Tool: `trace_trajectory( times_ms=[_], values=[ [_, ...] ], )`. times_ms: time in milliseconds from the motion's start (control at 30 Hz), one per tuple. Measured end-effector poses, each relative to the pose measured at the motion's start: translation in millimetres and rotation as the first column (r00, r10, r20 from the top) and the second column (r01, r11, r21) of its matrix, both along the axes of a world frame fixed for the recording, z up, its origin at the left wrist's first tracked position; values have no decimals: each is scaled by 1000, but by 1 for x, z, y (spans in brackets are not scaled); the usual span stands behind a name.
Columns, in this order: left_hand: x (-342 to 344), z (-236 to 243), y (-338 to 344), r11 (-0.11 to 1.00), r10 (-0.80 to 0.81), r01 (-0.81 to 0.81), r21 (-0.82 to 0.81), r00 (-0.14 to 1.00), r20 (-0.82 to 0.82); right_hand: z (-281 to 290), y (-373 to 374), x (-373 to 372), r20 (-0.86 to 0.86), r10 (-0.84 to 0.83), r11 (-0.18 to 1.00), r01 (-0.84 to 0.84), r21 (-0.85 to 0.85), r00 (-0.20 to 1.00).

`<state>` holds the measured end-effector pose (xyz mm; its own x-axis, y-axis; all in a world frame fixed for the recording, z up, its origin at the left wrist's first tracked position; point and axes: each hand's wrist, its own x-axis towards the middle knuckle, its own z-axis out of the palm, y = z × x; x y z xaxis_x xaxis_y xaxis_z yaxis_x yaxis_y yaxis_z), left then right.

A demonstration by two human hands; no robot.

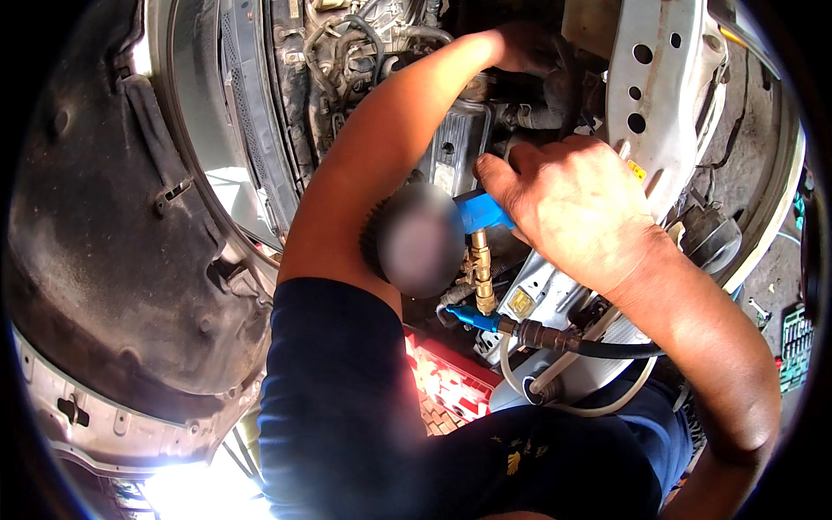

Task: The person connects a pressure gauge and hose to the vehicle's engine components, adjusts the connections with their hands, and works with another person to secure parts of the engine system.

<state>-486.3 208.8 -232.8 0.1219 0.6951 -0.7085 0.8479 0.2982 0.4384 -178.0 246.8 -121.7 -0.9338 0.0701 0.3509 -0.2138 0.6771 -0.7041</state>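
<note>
My right hand (581, 208), its fingers curled, grips a blue-bodied air tool (484, 211) over the engine bay. A round piece with a black ribbed rim (371, 238) sits at the tool's left end; its face is blurred. Below the blue body hang brass fittings (483, 269) with a small blue lever (472, 317). From there a black hose (620, 349) passes under my right forearm. My left arm reaches far across the engine, and my left hand (527, 48) lies in shadow beside a dark hose (570, 82). Its fingers are hidden.
The engine (347, 52) and a ribbed metal cover (459, 147) lie beyond my arms. A silver crossmember with holes (650, 95) runs along the right. The raised hood (113, 243) fills the left. A red case (455, 377) and a green tool tray (796, 347) lie lower down.
</note>
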Motion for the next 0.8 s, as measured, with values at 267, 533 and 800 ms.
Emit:
trace_trajectory(
  times_ms=[267, 533, 800],
  values=[
    [14, -8, 3, 991, -96, 110, 81, 983, -159, 0, 5, 0, 0, -5, 999, 5, 36, 1000],
    [31, -16, 6, 989, -129, 141, 54, 976, -173, 1, 4, -1, 40, 17, 998, -20, 60, 999],
    [22, -43, -12, 962, -255, 274, -14, 874, -415, 4, 4, -1, -29, -10, 998, 12, 64, 1000]
  ],
)
